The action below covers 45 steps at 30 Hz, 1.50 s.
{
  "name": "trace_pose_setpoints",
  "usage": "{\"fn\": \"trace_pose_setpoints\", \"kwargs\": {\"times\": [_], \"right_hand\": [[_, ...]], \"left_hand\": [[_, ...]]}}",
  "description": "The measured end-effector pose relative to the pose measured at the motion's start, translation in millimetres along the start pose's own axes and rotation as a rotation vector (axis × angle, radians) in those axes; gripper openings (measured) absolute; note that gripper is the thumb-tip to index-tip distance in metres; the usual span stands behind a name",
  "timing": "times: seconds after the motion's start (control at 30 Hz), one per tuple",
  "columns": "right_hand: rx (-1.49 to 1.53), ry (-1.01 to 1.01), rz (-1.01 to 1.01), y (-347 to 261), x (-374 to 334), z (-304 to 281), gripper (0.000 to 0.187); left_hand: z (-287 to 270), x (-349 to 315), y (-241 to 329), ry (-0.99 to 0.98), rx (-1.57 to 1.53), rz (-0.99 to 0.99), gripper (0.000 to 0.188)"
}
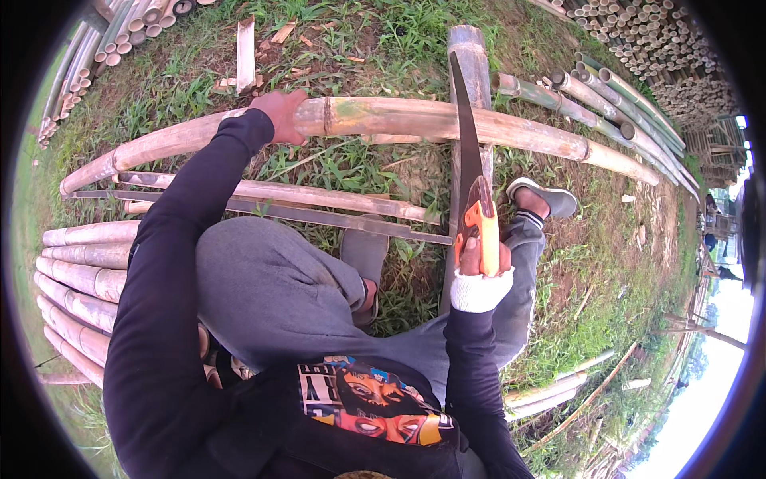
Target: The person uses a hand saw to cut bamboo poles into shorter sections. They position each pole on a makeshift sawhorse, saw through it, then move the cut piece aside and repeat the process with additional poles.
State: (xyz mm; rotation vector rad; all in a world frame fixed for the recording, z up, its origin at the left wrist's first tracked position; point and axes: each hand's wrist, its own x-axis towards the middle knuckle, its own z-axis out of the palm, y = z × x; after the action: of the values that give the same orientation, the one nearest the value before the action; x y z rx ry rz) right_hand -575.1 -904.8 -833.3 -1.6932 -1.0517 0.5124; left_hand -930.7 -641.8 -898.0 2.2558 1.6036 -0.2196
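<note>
My left hand point(281, 114) grips a long thick bamboo pole point(415, 121) that lies crosswise in front of me, resting on a wooden log point(472, 60). My right hand point(479, 271), wrapped in a white cloth at the wrist, is closed around the orange handle of a hand saw point(469, 160). The dark saw blade points away from me and meets the bamboo pole near the log. My legs in grey trousers stretch under the pole, one grey shoe point(550, 199) to the right.
Split bamboo strips point(271, 199) lie just below the pole. Stacked bamboo poles point(80, 279) sit at my left, more bundles point(654, 48) at the upper right and upper left point(104, 48). Grass and wood chips cover the ground.
</note>
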Motion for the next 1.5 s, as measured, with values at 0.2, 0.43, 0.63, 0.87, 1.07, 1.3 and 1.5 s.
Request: {"fn": "trace_pose_setpoints", "kwargs": {"times": [0.2,0.43,0.63,0.87,1.07,1.3,1.5], "right_hand": [[-0.093,-0.033,-0.107,11,-61,-45,0.024],[0.114,-0.053,-0.014,18,89,61,0.017],[-0.095,-0.02,-0.003,13,-19,-19,0.02],[-0.171,-0.03,0.026,5,-24,-22,0.021],[0.141,-0.101,-0.103,14,102,64,0.022],[-0.049,-0.046,0.14,-3,-79,-64,0.031],[0.021,-0.054,0.102,0,29,19,0.021]], "left_hand": [[5,4,-2,0.028,-0.005,0.034,0.078],[2,0,1,0.0,-0.017,-0.017,0.08],[3,1,0,0.019,-0.013,0.012,0.081],[8,7,-4,0.001,-0.01,0.013,0.081],[1,2,2,0.002,0.0,-0.002,0.081],[9,9,-3,0.028,0.029,0.014,0.083],[14,8,-5,0.043,0.013,0.041,0.084]]}}
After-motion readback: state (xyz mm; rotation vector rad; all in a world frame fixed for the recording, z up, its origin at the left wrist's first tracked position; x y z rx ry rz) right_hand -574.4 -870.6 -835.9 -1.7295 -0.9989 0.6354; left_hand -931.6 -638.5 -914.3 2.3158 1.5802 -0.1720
